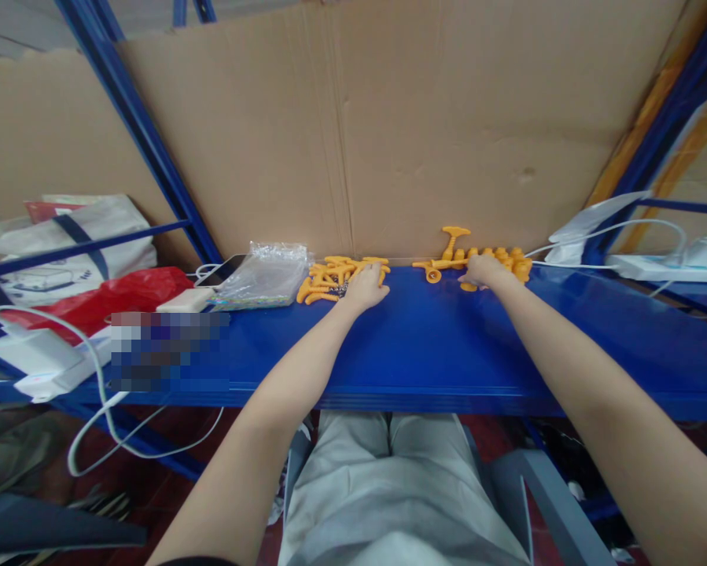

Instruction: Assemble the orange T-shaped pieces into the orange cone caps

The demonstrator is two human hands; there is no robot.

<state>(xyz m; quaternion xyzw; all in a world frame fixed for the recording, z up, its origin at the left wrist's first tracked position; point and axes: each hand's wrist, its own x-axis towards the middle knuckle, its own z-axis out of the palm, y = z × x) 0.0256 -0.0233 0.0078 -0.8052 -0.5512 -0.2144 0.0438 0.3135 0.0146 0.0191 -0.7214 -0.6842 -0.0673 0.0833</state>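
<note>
Your left hand (368, 289) lay at the curved yellow pieces (319, 289), your right hand (484, 271) at the rounded yellow pieces (518, 266), grips too hidden to tell; the desk (412, 346) held both groups apart, probably for easy reach.

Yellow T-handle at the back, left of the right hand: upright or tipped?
Upright: the yellow T-handle stands with its crossbar on top, stem below.

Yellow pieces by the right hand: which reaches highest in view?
The T-topped one left of the right hand; its crossbar rises above the rest.
</note>
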